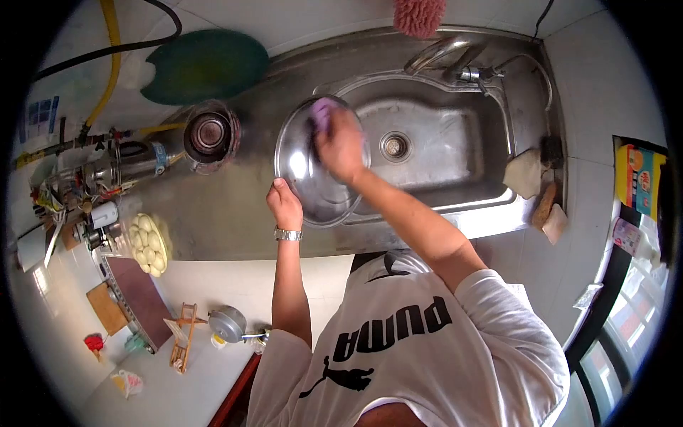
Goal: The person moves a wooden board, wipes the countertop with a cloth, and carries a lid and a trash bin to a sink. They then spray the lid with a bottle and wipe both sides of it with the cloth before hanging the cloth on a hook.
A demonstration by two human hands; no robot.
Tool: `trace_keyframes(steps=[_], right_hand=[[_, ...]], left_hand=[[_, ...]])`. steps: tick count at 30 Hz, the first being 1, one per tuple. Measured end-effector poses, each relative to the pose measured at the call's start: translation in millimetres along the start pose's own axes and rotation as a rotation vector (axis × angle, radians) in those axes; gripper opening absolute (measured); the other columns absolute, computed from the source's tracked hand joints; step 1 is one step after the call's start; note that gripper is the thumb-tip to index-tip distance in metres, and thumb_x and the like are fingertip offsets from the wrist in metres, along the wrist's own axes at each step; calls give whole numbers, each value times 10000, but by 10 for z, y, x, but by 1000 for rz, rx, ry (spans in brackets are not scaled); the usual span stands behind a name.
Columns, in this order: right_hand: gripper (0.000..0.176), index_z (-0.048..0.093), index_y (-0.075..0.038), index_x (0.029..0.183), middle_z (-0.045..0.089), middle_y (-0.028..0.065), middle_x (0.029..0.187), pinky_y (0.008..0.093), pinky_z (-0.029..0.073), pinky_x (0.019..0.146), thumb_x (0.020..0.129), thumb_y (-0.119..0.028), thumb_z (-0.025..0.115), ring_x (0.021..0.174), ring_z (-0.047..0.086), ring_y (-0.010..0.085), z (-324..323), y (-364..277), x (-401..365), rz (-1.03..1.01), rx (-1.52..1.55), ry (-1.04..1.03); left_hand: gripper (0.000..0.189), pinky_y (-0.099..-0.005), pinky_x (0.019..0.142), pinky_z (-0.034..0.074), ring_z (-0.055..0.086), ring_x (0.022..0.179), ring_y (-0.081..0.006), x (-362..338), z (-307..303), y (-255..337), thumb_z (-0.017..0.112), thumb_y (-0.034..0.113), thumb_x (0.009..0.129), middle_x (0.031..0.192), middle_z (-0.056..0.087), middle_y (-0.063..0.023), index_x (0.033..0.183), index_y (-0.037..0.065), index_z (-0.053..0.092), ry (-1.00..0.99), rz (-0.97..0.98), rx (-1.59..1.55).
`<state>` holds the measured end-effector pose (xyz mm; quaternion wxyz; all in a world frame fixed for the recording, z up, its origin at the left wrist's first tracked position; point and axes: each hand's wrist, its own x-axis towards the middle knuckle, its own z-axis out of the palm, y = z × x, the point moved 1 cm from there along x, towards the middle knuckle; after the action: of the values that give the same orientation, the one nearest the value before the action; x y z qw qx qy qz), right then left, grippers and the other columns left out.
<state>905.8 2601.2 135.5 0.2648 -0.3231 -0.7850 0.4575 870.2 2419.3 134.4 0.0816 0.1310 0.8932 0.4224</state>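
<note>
My left hand [286,206] grips the near rim of a round, shiny metal dish [307,156], its thumb along the edge. The dish is tilted and overlaps the left end of the sink [455,142] in this view. Across the dish's upper right, my right hand [341,148] presses a bunched purple cloth [323,112] onto the metal. That hand is slightly blurred, its fingers closed over the cloth. A metal watch circles my left wrist.
A curved faucet [435,55] rises behind the sink. Left of the dish are a gas burner [210,134], a green board [213,65] against the wall and a tray of pale round pieces [148,244]. Stones [524,173] lie at the sink's right edge.
</note>
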Motion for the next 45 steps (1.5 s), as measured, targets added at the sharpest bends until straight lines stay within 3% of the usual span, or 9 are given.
trace_keyframes(steps=[3,6,10,19,27,33,37,43,45], right_hand=[[471,498,15,1157,469,254,1158,437,415,903,707,-72,602,1071,468,420,-46,-459,-404,-236,105,-211],[447,550,-22,1136,462,210,1221,429,405,943,697,-50,624,1120,472,366,-155,-474,-614,-502,104,-356],[330,628,-83,1064,519,147,1195,449,401,941,739,-120,585,1141,477,326,-110,-246,-396,-784,0,-432],[373,611,-125,1083,578,140,1123,415,454,882,730,-51,513,1022,538,382,193,1031,287,-44,-204,-423],[325,606,-134,1109,571,173,1035,440,457,854,808,-137,484,984,553,363,-22,1566,-179,229,-343,-407],[359,643,-193,1049,549,55,1194,402,457,881,727,-83,530,1080,503,302,156,594,242,8,-375,-437],[273,692,-160,929,574,26,1136,371,455,848,678,-96,608,1047,505,240,412,43,0,-562,-236,-531],[321,670,-144,1002,599,49,1102,362,443,866,694,-72,616,1039,533,254,404,287,-26,-696,55,-497],[335,658,-160,1024,593,71,1114,386,425,911,717,-44,595,1033,542,277,285,532,127,-357,-80,-440]], left_hand=[[541,-354,534,337,366,589,-145,30,78,-64,326,412,985,595,415,-45,663,-11,431,73,-99,-96],[551,-334,748,404,455,813,-175,-24,93,-75,296,451,983,925,538,-124,905,-43,527,177,-240,-698],[563,-357,570,332,349,634,-146,-134,1,-340,284,469,981,656,399,-23,673,9,389,134,-168,-282],[489,-322,513,284,305,590,-101,-197,20,-467,376,399,979,629,357,28,635,51,358,202,-184,-227],[474,-311,507,282,297,582,-100,-101,35,-610,388,353,980,607,336,38,626,38,356,173,-268,-235],[557,-324,581,380,421,634,-131,-145,-23,-748,355,435,971,698,521,-16,736,-34,542,177,-358,-221],[512,-327,486,280,322,561,-110,-145,34,-729,375,395,971,593,375,30,623,19,370,236,-308,-207],[484,-322,497,277,318,583,-113,-180,87,-819,375,366,968,610,370,30,627,23,368,293,-355,-250],[477,-321,503,279,318,592,-114,-193,68,-862,373,360,968,615,369,28,627,27,367,290,-387,-235]])
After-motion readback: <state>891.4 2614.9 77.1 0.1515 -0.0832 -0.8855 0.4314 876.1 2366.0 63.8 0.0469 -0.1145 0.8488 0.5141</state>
